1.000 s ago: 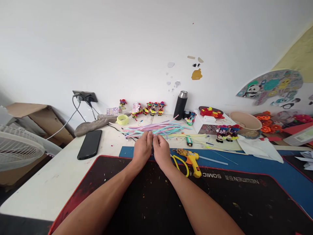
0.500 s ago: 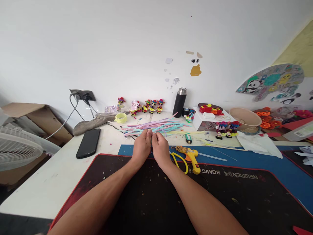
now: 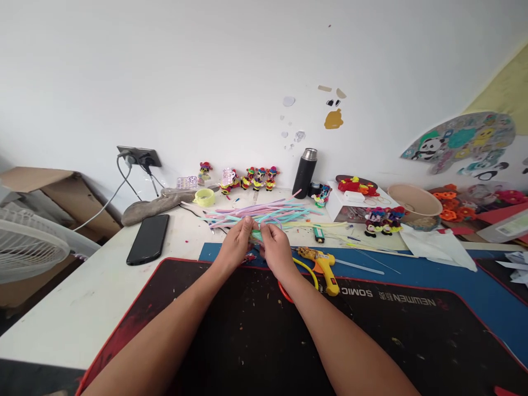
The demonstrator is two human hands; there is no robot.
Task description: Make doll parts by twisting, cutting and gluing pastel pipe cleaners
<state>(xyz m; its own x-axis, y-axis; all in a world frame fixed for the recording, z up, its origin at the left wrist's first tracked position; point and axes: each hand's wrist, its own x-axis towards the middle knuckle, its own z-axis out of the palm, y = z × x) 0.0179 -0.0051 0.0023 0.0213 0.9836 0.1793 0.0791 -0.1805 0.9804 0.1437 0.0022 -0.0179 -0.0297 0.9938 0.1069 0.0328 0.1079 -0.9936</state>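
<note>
My left hand (image 3: 237,242) and my right hand (image 3: 276,245) are close together above the back edge of the black mat (image 3: 247,330). Both have their fingers closed in a pinch. Between the fingertips shows a small green piece of pipe cleaner (image 3: 256,236), partly covered by the fingers. Just beyond the hands lies a loose pile of pink, purple and turquoise pipe cleaners (image 3: 264,212). A yellow glue gun (image 3: 325,269) rests to the right of my right hand, with a clear glue stick (image 3: 358,266) out of its back.
A phone (image 3: 148,239) lies at left, near a yellow tape roll (image 3: 204,197). Several small colourful figures (image 3: 259,179) stand along the wall, beside a black thermos (image 3: 306,173). A green lighter (image 3: 319,234), a white box (image 3: 350,206) and a bowl (image 3: 414,199) are on the right.
My hands have drawn slightly apart, so the green piece between them now shows. A red loop has come into sight beside my right forearm. The view has shifted a little.
</note>
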